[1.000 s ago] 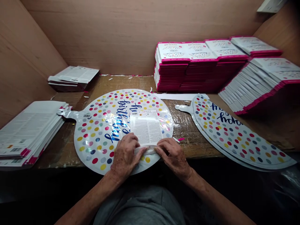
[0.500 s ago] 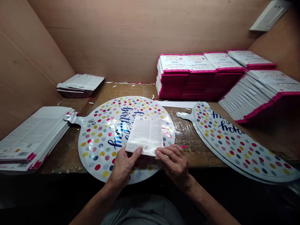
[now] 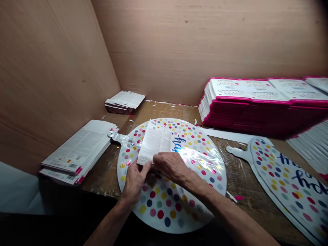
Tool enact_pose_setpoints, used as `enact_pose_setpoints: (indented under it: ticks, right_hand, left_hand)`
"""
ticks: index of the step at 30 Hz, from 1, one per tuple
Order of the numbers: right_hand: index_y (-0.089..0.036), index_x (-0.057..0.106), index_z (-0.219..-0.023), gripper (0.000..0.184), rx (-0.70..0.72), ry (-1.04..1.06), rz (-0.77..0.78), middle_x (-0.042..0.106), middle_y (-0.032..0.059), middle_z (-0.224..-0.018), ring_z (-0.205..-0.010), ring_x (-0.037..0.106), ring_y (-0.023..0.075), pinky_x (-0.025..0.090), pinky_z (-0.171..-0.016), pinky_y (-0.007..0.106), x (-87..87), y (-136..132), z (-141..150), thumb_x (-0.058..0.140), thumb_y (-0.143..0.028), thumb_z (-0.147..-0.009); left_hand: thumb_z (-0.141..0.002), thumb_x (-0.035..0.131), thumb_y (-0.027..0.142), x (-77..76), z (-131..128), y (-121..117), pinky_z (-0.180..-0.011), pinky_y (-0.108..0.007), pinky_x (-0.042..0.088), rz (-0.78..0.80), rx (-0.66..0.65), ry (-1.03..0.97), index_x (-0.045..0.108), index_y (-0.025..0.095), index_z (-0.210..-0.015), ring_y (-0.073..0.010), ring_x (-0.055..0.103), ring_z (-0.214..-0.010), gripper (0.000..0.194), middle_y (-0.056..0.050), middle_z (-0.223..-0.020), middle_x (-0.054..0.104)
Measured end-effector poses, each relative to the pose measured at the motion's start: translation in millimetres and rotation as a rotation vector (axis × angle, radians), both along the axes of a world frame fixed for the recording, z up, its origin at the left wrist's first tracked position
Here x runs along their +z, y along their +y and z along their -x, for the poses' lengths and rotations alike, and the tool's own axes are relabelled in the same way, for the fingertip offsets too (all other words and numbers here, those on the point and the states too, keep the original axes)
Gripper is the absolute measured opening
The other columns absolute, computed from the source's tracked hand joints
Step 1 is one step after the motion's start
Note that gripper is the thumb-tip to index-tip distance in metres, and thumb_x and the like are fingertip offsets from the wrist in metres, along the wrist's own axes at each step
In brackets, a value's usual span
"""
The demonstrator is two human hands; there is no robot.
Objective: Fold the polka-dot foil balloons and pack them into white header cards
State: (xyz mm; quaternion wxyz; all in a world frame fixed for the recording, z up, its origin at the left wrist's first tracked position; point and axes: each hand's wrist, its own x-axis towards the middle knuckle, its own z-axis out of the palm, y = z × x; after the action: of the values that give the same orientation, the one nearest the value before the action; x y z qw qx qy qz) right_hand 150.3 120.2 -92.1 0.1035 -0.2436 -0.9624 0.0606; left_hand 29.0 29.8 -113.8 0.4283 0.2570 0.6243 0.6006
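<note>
A white printed card packet (image 3: 153,141) with small text and a barcode is held tilted above a flat dotted foil balloon (image 3: 164,208). My left hand (image 3: 134,181) grips the packet's lower left corner, thumb on top. At its lower right edge, my right hand (image 3: 171,166) is closed with curled fingers pinching the packet; the fingertips are partly hidden. The balloon lies on the table with its tail pointing left and blue lettering partly covered by the packet.
Printed packets form a stack (image 3: 79,147) at left and a smaller stack (image 3: 125,101) behind it. Pink-edged packets (image 3: 246,111) stand in rows at back right. More dotted balloons (image 3: 284,177) lie at right. Wooden panels (image 3: 205,44) enclose the table (image 3: 102,179), which carries paper scraps.
The packet has lifted off the balloon and moved left, turned slightly. My right hand has crossed leftward, close to my left hand. The head view has swung to the left.
</note>
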Motion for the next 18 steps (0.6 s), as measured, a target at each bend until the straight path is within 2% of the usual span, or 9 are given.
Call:
enact_pose_setpoints:
  ticks: [2,5,8,10,13,15,16,18]
  right_hand:
    - [-0.021,0.058,-0.078,0.011,0.026,0.099,-0.046,0.062,-0.0005,-0.068,-0.053,0.053,0.0132,0.022,-0.048,0.028,-6.0,1.4,12.4,0.059,-0.023,-0.089]
    - [-0.020,0.058,-0.080,0.012,0.071,0.313,-0.115,0.061,0.0001,-0.068,-0.055,0.054,0.0138,0.028,-0.050,0.028,-17.3,-7.6,25.7,0.053,-0.018,-0.091]
    - [-0.021,0.058,-0.080,0.024,0.146,0.438,-0.103,0.060,-0.0011,-0.065,-0.053,0.053,0.0131,0.032,-0.050,0.028,-22.9,-18.6,35.1,0.043,-0.021,-0.098]
    - [-0.020,0.058,-0.082,0.028,0.143,0.513,-0.067,0.060,-0.0015,-0.063,-0.052,0.054,0.0121,0.035,-0.050,0.026,-21.9,-18.7,41.4,0.039,-0.023,-0.101]
    - [-0.018,0.059,-0.099,0.023,0.013,0.682,0.012,0.066,0.0010,-0.071,-0.058,0.059,0.0116,0.043,-0.057,0.022,-15.8,-2.7,52.6,0.038,-0.026,-0.103]
    - [-0.016,0.057,-0.111,0.025,-0.064,0.701,0.033,0.069,0.0030,-0.076,-0.063,0.062,0.0125,0.045,-0.058,0.022,-10.8,14.9,60.2,0.038,-0.030,-0.104]
    - [-0.016,0.057,-0.111,0.027,-0.076,0.666,0.025,0.068,0.0034,-0.077,-0.064,0.063,0.0130,0.044,-0.058,0.022,-8.5,23.8,63.5,0.038,-0.033,-0.104]
    - [-0.018,0.061,-0.098,0.028,-0.050,0.556,-0.034,0.067,0.0031,-0.074,-0.064,0.061,0.0130,0.041,-0.055,0.022,-4.7,38.4,68.7,0.037,-0.033,-0.104]
  left_hand:
    - [-0.067,0.078,0.047,5.0,21.3,5.8,-0.054,-0.027,0.056,0.000,0.015,-0.015,0.068,0.014,-0.089,-0.0184,0.068,-0.060,0.041,-0.006,-0.077,0.073]
    - [-0.065,0.079,0.047,15.0,55.6,24.4,-0.053,-0.026,0.056,-0.028,0.064,0.013,0.068,0.013,-0.082,-0.0162,0.065,-0.057,0.040,-0.005,-0.074,0.072]
    - [-0.060,0.081,0.048,27.8,86.1,50.0,-0.052,-0.024,0.055,-0.095,0.148,0.050,0.068,0.011,-0.077,-0.0157,0.065,-0.058,0.043,-0.005,-0.071,0.072]
    - [-0.058,0.082,0.049,35.5,97.6,64.1,-0.051,-0.024,0.054,-0.146,0.181,0.074,0.067,0.011,-0.075,-0.0158,0.065,-0.056,0.044,-0.005,-0.070,0.071]
    - [-0.062,0.080,0.050,40.6,96.8,72.0,-0.053,-0.026,0.055,-0.172,0.153,0.135,0.067,0.012,-0.078,-0.0162,0.065,-0.056,0.043,-0.005,-0.071,0.071]
    - [-0.068,0.077,0.049,38.8,89.1,69.2,-0.056,-0.027,0.056,-0.159,0.112,0.201,0.068,0.013,-0.080,-0.0169,0.066,-0.058,0.040,-0.005,-0.072,0.071]
    - [-0.071,0.075,0.049,36.8,85.2,66.4,-0.057,-0.027,0.057,-0.144,0.091,0.240,0.068,0.013,-0.080,-0.0178,0.067,-0.060,0.038,-0.005,-0.072,0.071]
    - [-0.075,0.072,0.049,31.7,80.4,60.5,-0.058,-0.028,0.057,-0.108,0.062,0.296,0.068,0.014,-0.078,-0.0193,0.068,-0.061,0.035,-0.005,-0.071,0.071]
